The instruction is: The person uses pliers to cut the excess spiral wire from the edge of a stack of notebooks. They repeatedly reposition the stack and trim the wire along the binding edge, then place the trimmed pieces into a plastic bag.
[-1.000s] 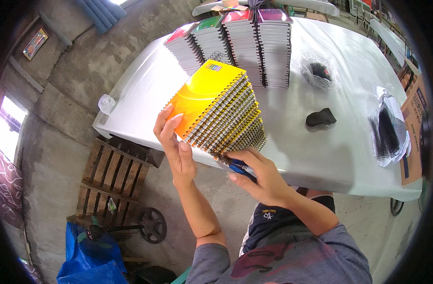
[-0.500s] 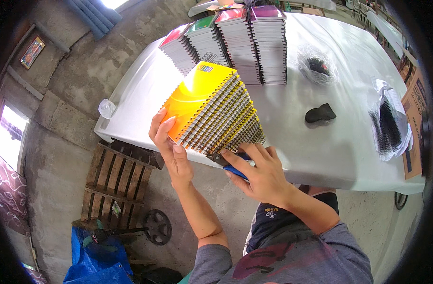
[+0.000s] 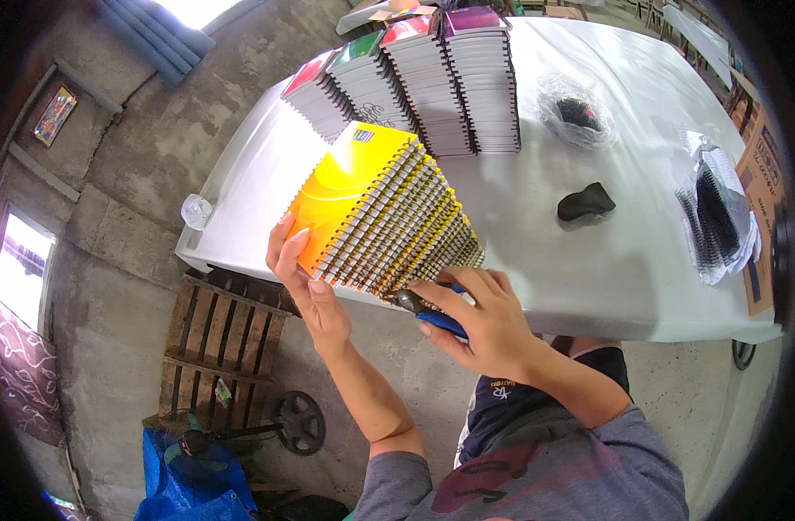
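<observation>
A tall stack of yellow-orange spiral notebooks (image 3: 354, 195) stands at the near edge of the table, its coil-bound side toward my right. My left hand (image 3: 315, 304) is closed around the near left corner of the stack, fingers along the left side and thumb on the front. In my right hand (image 3: 488, 326) is a pair of pliers with blue handles (image 3: 442, 322). The dark metal head of the pliers touches or sits very near the coil ends at the stack's lower near corner. What exactly lies in the jaws cannot be made out.
Behind stand stacks of bound notebooks (image 3: 484, 87) with pink, green, red and purple covers. A clear plastic bundle with black coils (image 3: 577, 113), a black cloth-like lump (image 3: 586, 201), more coils (image 3: 714, 221) and a cardboard box (image 3: 762, 191) lie rightward. A wooden pallet (image 3: 215, 347) stands below left.
My right hand and the pliers have shifted slightly along the lower coil ends, showing more of the metal head. My left hand keeps its hold on the stack. The whole view has moved a little.
</observation>
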`<state>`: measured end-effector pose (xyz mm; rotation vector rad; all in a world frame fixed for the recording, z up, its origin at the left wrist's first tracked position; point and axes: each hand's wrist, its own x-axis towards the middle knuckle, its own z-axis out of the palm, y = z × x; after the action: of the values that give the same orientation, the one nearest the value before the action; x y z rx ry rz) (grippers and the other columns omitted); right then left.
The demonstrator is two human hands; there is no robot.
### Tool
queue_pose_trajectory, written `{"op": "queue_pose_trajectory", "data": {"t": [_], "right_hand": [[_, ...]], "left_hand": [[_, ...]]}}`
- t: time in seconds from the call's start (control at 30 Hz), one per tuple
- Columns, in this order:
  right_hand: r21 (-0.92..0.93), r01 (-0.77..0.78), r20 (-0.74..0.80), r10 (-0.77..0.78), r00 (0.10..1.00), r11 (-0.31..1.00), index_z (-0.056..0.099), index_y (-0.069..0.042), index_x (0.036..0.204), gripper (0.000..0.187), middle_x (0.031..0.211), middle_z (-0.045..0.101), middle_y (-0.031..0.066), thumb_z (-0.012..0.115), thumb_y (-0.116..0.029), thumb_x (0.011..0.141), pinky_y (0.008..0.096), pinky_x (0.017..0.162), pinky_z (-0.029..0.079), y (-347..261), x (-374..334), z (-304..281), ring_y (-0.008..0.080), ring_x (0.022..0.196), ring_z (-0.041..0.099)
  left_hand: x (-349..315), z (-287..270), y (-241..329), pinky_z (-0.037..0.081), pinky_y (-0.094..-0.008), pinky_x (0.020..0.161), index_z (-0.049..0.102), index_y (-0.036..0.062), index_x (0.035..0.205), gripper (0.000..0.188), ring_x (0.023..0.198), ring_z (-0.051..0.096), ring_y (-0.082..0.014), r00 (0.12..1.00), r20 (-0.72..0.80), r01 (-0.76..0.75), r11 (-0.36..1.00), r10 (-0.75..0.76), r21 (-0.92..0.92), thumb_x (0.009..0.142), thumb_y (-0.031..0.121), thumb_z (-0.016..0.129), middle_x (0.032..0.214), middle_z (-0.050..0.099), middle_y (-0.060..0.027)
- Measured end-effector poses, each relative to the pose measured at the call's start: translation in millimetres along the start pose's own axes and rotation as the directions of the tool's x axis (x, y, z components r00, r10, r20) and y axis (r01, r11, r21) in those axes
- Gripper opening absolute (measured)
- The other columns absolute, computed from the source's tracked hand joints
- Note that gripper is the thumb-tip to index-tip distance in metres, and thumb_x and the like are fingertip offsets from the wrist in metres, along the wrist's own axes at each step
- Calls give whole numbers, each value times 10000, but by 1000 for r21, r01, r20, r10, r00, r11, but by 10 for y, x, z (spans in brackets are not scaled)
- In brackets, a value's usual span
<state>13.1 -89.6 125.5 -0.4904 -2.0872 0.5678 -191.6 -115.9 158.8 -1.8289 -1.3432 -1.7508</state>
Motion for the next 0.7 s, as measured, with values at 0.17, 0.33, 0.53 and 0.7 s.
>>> {"op": "queue_pose_trajectory", "data": {"t": [0.17, 0.33, 0.53, 0.7], "right_hand": [[-257, 65, -50, -80, 996, 964, 545, -202, 1207, 469, 1043, 489, 62, 653, -298, 761, 438, 824, 313, 14, -24, 27, 219, 951, 484], [-287, 85, -35, -99, 994, 954, 547, -204, 1205, 471, 1054, 488, 67, 653, -307, 758, 427, 802, 301, 40, -21, 85, 220, 942, 480], [-306, 126, -38, -145, 989, 944, 560, -217, 1195, 478, 1028, 502, 49, 665, -308, 737, 405, 780, 294, 88, -14, 142, 198, 921, 478], [-357, 175, -67, -212, 975, 917, 595, -213, 1157, 430, 976, 526, 19, 669, -289, 741, 388, 751, 334, 114, 37, 109, 182, 870, 495]], "left_hand": [[-5, 1, -19, 274, -430, 1054, 414, 98, 1238, 475, 1290, 285, -279, 1000, 1, -2, 1000, 2, -2, 939, 462, 352, 1346, 312, -146], [-1, -15, -13, 275, -429, 1055, 415, 103, 1237, 478, 1295, 275, -277, 1000, 6, 14, 1000, -14, -11, 937, 469, 353, 1346, 310, -147], [-1, -7, -13, 281, -427, 1051, 415, 112, 1240, 482, 1292, 280, -270, 1000, 10, 8, 1000, -8, -13, 933, 479, 356, 1343, 304, -141], [4, -11, -11, 278, -425, 1049, 413, 111, 1243, 484, 1286, 287, -267, 1000, 15, 7, 1000, -7, -12, 935, 479, 349, 1339, 305, -143]]}}
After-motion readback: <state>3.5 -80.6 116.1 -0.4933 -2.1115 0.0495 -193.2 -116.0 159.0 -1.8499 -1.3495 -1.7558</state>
